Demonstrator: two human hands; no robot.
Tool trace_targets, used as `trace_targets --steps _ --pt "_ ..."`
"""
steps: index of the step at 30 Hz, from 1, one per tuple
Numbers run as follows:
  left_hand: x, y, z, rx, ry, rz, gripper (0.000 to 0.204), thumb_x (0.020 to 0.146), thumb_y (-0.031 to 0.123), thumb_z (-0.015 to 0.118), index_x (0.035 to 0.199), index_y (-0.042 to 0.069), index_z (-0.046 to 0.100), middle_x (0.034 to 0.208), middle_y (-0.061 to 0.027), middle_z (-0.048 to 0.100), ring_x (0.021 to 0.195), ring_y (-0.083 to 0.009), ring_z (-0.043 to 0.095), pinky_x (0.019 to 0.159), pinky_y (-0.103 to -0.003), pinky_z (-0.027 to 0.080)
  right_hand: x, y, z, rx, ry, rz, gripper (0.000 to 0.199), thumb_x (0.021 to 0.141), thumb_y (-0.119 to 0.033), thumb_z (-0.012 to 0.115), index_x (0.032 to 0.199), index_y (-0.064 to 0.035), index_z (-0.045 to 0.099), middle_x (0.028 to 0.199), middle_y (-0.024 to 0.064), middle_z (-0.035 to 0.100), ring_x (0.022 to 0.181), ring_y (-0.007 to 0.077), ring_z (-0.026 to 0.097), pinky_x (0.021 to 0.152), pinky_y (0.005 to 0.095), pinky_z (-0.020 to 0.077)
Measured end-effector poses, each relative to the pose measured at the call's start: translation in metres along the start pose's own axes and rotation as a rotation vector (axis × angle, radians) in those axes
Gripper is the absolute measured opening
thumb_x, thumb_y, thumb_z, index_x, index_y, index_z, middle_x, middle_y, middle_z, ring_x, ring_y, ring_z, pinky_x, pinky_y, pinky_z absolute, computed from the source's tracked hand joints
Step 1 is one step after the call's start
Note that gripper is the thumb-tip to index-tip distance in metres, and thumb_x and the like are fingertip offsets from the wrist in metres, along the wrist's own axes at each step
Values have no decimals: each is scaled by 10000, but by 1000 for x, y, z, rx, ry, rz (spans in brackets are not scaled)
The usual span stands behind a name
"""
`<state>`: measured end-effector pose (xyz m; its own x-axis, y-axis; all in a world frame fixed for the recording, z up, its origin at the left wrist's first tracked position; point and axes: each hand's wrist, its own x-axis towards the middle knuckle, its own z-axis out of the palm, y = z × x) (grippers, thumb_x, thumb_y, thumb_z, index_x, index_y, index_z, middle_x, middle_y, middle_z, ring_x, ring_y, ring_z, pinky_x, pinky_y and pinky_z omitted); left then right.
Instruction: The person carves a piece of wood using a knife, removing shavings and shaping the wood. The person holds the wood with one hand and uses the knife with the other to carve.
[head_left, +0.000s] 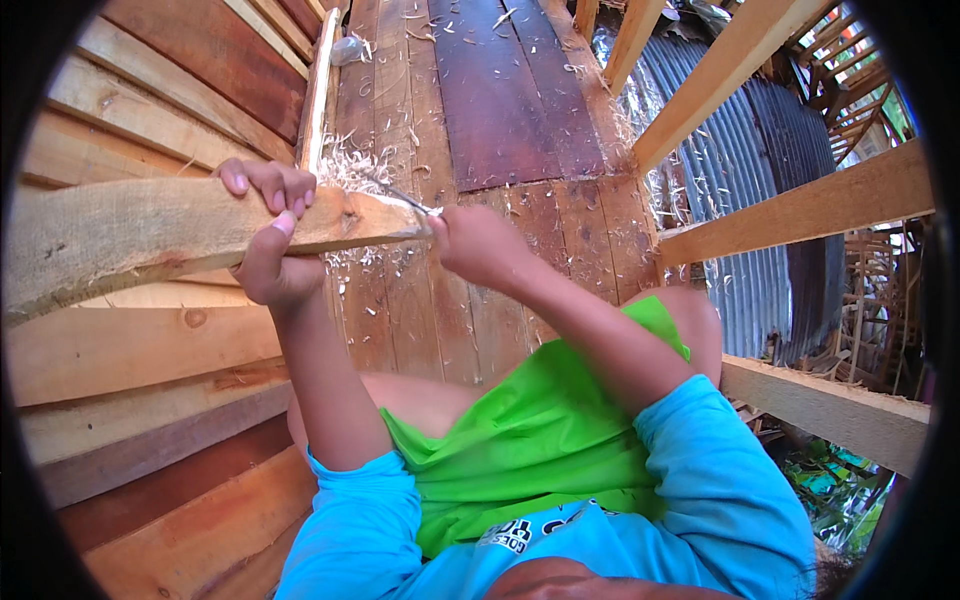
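A thick wooden beam comes in from the left edge, and its pale, freshly cut end reaches the middle of the view. My left hand is wrapped round the beam a little short of that end, fingers over the top and thumb on the near side. By the tip of the beam my right hand is closed on a knife. Its thin dark blade points up and left along the cut end; the handle is hidden inside my fist. Curled wood shavings lie beyond the beam.
Brown floor planks run away from me, strewn with shavings. A plank wall stands close on the left. To the right, open wooden rails edge the floor, with corrugated metal sheets beyond them. My legs, in green shorts, are folded below.
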<state>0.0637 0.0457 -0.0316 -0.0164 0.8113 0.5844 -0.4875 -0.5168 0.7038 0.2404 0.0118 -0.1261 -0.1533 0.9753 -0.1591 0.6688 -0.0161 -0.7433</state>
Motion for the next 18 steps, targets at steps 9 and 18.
trace_targets --steps 9,18 --pt "4 1 2 76 131 -4 424 599 38 492 994 116 362 770 -49 374 695 -163 391 744 -336 367 -8 -18 2 -52 45 -50 347 984 -280 403 914 20 564 776 254 628 743 451 611 705 544 474" --pt "0 1 1 43 77 11 430 613 4 492 1014 97 366 772 -59 374 694 -160 391 733 -340 394 -8 -18 -9 -37 -5 -29 317 980 -272 421 914 9 550 758 251 619 737 443 612 696 544 470"
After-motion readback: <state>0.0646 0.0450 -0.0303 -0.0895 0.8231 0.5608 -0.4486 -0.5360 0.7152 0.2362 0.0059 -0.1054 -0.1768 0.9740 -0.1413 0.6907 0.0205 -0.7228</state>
